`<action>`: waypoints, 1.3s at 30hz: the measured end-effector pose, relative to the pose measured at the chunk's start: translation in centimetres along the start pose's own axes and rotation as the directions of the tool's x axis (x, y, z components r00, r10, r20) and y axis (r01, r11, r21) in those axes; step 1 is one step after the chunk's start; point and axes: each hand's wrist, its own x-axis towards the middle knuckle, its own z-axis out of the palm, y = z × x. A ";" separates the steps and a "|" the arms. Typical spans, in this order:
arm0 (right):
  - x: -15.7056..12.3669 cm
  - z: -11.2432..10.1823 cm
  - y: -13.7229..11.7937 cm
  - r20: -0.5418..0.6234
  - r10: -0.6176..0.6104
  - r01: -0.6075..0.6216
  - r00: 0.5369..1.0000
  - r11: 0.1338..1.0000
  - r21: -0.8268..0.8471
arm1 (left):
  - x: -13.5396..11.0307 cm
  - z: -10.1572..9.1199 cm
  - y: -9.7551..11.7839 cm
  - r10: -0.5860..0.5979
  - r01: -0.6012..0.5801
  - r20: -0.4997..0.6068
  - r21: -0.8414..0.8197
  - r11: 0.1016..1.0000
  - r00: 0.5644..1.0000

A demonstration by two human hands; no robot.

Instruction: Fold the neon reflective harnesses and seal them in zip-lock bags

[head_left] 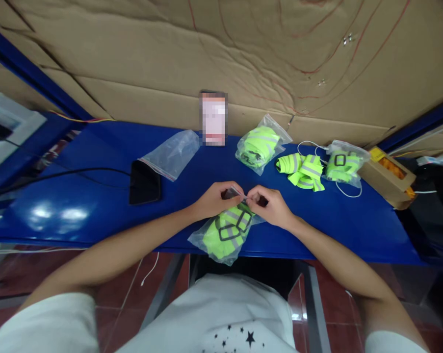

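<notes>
Right at the table's near edge now: the zip bag (224,238) with a hi-vis yellow strap inside sits between the two hands, its bottom corner lapping past the edge at 6 o'clock. Take that bag as the clock's centre. Blue tabletop (339,230) runs wide out to 9 and to 3, so there's sideways room at both elbows; the cardboard wall (140,54) shuts things off at 12. Bounding the left side, a dark device (144,184) at 10 and a flat clear bag (173,154) at 11, one corner lapping over it. A phone (214,120) leans on the wall at 12. Tighter over here: a bagged strap (260,147) towards 1, a loose strap (305,171) between 1 and 2, a second bagged strap (342,166) at 2, a carton (388,179) just beyond.

And the hands! The left hand (223,200) comes in from 8, wrist bent, fingers curled, thumb and forefinger closed on the bag's mouth. The right hand (269,205) arrives from 4, knuckles up, thumb and fingertips pinching the same mouth just beside it. Elbows wide, both forearms angling inward, fingertips almost meeting.
</notes>
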 end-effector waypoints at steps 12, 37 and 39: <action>-0.1 0.2 0.4 0.012 -0.061 0.062 0.998 0.994 -0.085 | -0.2 0.3 0.0 0.019 -0.018 -0.028 0.014 1.000 0.999; 0.4 -1.1 0.2 0.027 -0.006 0.005 1.000 1.000 0.030 | 0.3 -0.8 -0.3 -0.012 0.007 -0.061 -0.081 0.997 0.998; 0.3 -1.0 0.2 0.039 -0.005 0.003 0.999 0.999 0.043 | 0.3 -0.7 -0.3 -0.008 0.005 -0.033 -0.076 0.997 0.999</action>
